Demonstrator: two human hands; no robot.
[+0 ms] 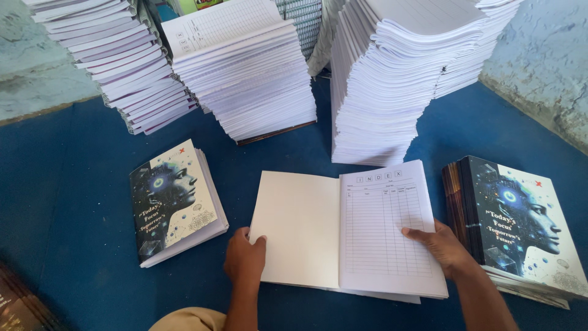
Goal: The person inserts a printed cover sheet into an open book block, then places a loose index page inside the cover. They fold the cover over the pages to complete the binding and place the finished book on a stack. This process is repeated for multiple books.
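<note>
An open notebook [343,230] lies flat on the blue floor covering in front of me, blank inside cover on the left, ruled table page on the right. My left hand [244,257] grips the lower left corner of the blank cover. My right hand [442,245] rests on the right edge of the ruled page, fingers spread on the paper. A finished notebook with a dark illustrated cover [174,202] lies to the left. A stack of the same illustrated covers and notebooks [520,227] sits just right of my right hand.
Tall stacks of white ruled page blocks stand behind: one at the back left [122,61], one in the middle [245,73], a taller one at the right [398,79]. Pale walls [545,61] close in both sides. Dark covers [18,300] show at the bottom left.
</note>
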